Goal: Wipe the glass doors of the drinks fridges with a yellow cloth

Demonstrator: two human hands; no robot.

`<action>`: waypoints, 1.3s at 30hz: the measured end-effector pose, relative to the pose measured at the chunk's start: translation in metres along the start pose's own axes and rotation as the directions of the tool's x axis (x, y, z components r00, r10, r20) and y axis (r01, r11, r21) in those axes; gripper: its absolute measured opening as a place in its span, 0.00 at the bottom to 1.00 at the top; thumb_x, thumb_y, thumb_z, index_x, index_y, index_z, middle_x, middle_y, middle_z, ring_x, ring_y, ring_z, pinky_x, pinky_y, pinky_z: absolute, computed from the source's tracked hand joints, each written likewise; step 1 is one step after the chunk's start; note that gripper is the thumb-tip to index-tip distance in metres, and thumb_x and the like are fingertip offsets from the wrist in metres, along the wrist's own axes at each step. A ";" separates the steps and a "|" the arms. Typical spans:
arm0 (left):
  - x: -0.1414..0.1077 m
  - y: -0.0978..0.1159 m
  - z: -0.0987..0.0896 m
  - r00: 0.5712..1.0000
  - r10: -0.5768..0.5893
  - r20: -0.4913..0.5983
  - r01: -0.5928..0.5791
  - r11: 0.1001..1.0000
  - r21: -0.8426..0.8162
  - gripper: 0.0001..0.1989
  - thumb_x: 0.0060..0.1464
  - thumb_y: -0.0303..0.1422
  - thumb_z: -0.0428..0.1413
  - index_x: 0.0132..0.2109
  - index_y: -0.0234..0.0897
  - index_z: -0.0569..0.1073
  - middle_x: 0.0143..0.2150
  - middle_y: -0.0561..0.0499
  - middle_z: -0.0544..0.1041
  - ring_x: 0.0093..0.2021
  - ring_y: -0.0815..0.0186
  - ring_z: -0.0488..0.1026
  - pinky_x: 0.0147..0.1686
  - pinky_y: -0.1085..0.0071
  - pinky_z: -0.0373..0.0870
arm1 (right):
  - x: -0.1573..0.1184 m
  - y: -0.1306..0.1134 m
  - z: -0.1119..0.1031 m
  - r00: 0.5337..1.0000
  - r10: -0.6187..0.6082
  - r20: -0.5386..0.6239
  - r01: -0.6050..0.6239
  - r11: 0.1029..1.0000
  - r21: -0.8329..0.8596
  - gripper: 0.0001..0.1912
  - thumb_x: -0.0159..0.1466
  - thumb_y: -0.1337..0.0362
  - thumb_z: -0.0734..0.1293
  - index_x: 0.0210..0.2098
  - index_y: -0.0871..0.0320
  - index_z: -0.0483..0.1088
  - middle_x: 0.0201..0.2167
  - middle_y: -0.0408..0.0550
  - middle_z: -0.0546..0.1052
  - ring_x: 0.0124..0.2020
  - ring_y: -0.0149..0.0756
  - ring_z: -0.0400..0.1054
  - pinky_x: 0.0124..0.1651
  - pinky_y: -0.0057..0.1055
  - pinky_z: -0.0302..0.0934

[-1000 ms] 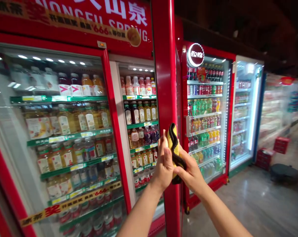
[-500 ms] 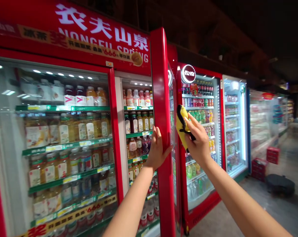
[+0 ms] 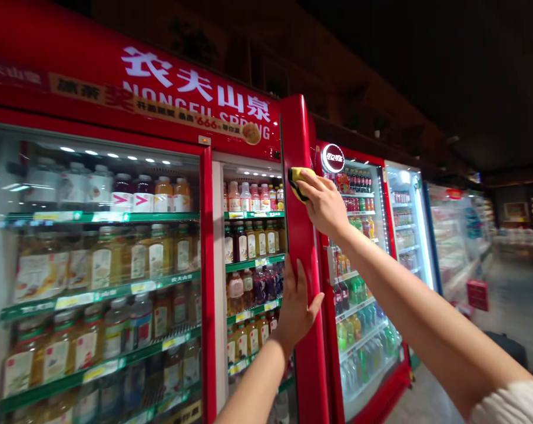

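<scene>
A red fridge door (image 3: 302, 247) stands ajar, its edge turned toward me. My left hand (image 3: 297, 303) rests against the door at mid-height, fingers stretched up and thumb apart. Higher up, my right hand (image 3: 325, 203) presses a yellow and black cloth (image 3: 300, 179) onto the red door edge. The cloth is bunched under the fingers, so part of it is hidden. Behind the door, bottled drinks (image 3: 252, 241) stand on shelves with green edges inside the drinks fridge (image 3: 207, 247).
To the right stands another red drinks fridge (image 3: 385, 377) with a round lit sign (image 3: 333, 158). Beyond it are a white lit fridge (image 3: 403, 206) and further shelving. A red box (image 3: 477, 294) and a dark round object (image 3: 507, 347) are by the aisle floor.
My right hand has brought the cloth left onto the door edge, from the air beside it. My left hand stays on the door. The view has tilted up, so the fridges appear lower.
</scene>
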State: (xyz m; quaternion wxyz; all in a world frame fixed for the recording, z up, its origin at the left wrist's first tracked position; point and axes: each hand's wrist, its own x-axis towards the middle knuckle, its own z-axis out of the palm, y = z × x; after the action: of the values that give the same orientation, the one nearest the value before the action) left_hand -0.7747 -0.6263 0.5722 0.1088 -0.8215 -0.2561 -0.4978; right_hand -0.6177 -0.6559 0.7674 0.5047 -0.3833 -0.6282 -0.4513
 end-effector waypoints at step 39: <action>0.005 0.060 0.091 0.993 0.108 -0.052 -0.108 0.994 0.000 0.52 0.61 0.26 0.57 0.76 0.48 0.29 0.78 0.42 0.29 0.76 0.42 0.39 0.70 0.39 0.58 | 0.170 0.118 -0.055 0.998 -0.054 0.044 0.064 0.960 -0.272 0.29 0.69 0.65 0.59 0.68 0.61 0.64 0.71 0.52 0.64 0.71 0.46 0.55 0.74 0.49 0.51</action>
State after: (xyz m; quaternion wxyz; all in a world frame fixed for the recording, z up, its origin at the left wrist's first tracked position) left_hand -0.6715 -0.6360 0.5373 0.1407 -0.8212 -0.2077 -0.5126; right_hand -0.5247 -0.6683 0.9595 0.4217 -0.4385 -0.5802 -0.5416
